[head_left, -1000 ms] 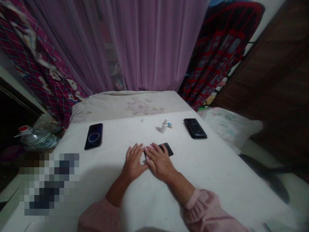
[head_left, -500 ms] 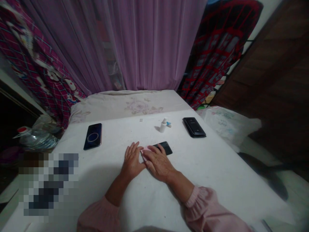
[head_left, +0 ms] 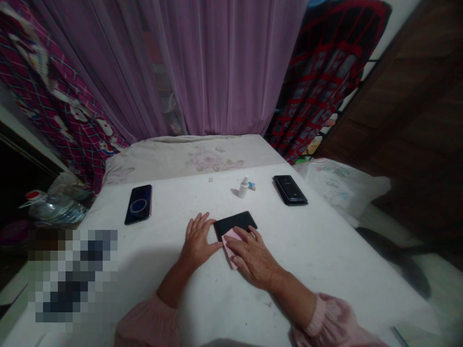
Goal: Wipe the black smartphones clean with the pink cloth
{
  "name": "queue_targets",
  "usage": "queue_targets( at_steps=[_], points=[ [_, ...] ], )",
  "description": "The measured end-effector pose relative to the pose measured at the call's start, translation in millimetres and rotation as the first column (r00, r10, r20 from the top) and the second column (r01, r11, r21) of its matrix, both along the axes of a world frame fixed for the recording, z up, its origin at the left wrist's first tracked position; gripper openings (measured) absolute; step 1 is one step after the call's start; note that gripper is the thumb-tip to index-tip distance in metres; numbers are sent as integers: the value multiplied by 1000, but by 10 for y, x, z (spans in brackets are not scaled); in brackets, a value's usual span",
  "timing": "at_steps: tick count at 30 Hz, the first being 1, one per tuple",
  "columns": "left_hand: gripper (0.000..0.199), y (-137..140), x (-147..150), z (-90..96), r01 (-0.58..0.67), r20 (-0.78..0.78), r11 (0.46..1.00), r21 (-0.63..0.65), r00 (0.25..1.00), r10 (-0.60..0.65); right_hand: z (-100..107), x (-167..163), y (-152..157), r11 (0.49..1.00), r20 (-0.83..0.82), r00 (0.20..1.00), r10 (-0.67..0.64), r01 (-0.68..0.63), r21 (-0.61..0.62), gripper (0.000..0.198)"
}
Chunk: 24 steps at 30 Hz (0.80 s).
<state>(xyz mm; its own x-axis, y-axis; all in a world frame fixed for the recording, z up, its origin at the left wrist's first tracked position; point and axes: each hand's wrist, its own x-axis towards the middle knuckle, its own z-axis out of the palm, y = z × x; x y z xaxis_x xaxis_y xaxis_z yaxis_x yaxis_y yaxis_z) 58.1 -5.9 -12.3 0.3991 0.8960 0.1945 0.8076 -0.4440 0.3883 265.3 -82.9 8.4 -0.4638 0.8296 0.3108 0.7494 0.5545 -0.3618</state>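
Observation:
A dark phone (head_left: 235, 221) lies flat on the white-covered table in front of me. My left hand (head_left: 198, 242) brackets its left end, thumb at the near corner and index finger at the far corner, the other fingers stretched out. Under the fingers of my right hand (head_left: 255, 255) is a folded pink cloth (head_left: 231, 234), pressed on the near part of the phone and hanging over its near edge. Beyond the phone stands a small white spray bottle (head_left: 243, 188), with a small blue-and-white item (head_left: 252, 186) beside it.
Another phone (head_left: 139, 205) lies at the left. Stacked dark phones (head_left: 290, 190) rest at the right. A tiny pale square (head_left: 210, 180) sits toward the back. Purple curtains (head_left: 224, 67) hang behind the table. A large plastic bottle (head_left: 54, 207) stands off the left edge, a white plastic bag (head_left: 340, 188) off the right.
My right hand has slid the pink cloth toward me and slightly right, uncovering more of the phone's far part. My left hand has stayed almost still at the phone's left end.

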Motion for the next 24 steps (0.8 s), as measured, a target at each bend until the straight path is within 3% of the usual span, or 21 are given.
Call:
queue_targets(
  at_steps=[5,12,24],
  points=[
    [57,0,-6,7,13,2,1000,-4,1000,-13,-82,223,-95,989,114,986,-122,111,100,35],
    [56,21,-16,-38,27,24,1000,12,999,-28,-196,372,-129,928,156,920,-360,335,165,38],
    [57,14,-7,-1,30,3,999,-34,1000,-30,-198,260,430,895,89,890,-446,445,39,42]
  ],
)
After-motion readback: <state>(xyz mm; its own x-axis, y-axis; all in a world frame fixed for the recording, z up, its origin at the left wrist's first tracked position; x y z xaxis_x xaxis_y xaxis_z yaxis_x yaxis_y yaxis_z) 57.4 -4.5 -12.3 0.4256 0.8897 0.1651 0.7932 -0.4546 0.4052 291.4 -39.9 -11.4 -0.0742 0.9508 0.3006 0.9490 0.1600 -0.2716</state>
